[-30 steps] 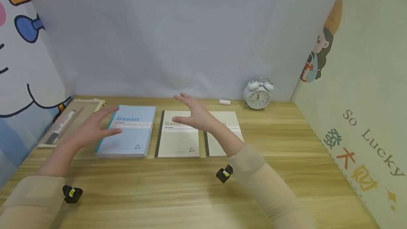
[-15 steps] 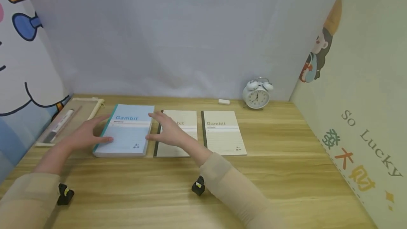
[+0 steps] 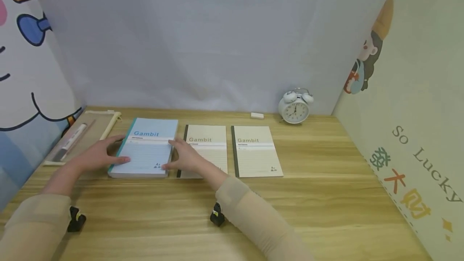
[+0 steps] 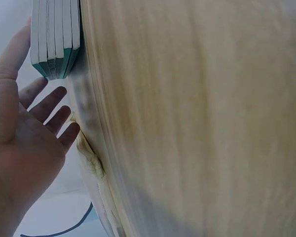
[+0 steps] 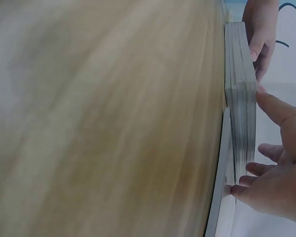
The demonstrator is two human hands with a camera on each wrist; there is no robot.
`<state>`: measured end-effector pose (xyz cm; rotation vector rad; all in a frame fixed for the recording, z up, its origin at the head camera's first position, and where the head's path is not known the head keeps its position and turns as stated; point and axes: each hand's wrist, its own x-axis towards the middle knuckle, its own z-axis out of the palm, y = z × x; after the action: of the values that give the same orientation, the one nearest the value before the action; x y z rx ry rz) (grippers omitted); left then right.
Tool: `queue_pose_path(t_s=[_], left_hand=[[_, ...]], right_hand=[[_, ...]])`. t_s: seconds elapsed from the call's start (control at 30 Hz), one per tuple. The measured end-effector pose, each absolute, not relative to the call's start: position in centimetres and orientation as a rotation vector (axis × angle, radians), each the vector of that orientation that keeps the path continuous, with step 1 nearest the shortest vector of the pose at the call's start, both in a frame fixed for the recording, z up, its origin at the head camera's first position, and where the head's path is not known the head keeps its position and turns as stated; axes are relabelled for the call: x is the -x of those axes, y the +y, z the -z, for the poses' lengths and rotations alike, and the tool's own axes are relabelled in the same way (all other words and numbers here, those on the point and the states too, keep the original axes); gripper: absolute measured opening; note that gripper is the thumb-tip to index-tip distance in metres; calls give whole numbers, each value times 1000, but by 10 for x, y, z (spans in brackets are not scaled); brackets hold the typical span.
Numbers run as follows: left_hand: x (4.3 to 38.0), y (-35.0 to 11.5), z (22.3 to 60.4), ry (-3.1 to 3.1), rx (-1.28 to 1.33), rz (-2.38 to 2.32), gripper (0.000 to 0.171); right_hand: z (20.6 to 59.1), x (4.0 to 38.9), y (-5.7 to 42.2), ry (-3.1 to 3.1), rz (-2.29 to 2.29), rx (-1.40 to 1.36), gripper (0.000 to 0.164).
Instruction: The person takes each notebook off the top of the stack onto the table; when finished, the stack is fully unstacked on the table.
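A stack of blue Gambit notebooks (image 3: 148, 148) lies on the table at the left, its several page blocks showing edge-on in the left wrist view. My left hand (image 3: 95, 157) is at the teal spine side, its thumb over the cover and its other fingers loosely extended, a fingertip right at the spine (image 4: 54, 64). My right hand (image 3: 188, 157) reaches to the opposite long edge, thumb by the near right corner. In the right wrist view its fingers spread along the page edges (image 5: 241, 98). Under that hand lies a cream notebook (image 3: 212, 152), partly covered by it.
Another cream notebook (image 3: 255, 152) lies farther right. A mesh zip pouch (image 3: 95, 132) with a marker (image 3: 74, 137) sits at the far left. An eraser (image 3: 257, 115) and a white alarm clock (image 3: 294, 108) stand at the back, before a pale curtain wall (image 3: 217, 51).
My right hand has moved left from above the cream notebooks to the blue stack's right edge. My left hand has lowered slightly beside the spine. The stack has stayed in place.
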<state>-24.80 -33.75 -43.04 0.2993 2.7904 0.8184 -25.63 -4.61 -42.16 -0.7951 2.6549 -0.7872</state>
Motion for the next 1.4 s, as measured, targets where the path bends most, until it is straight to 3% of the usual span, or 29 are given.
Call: queue_pose_path(t_s=[1.07,1.4], left_hand=[[247,-328,428,2744,-190,-993,106],[244,-317,413,2832,-194,-1086,88]], right_hand=[[423,256,-46,2704,619,917,78],[415,256,-38,2670,738,901,77]])
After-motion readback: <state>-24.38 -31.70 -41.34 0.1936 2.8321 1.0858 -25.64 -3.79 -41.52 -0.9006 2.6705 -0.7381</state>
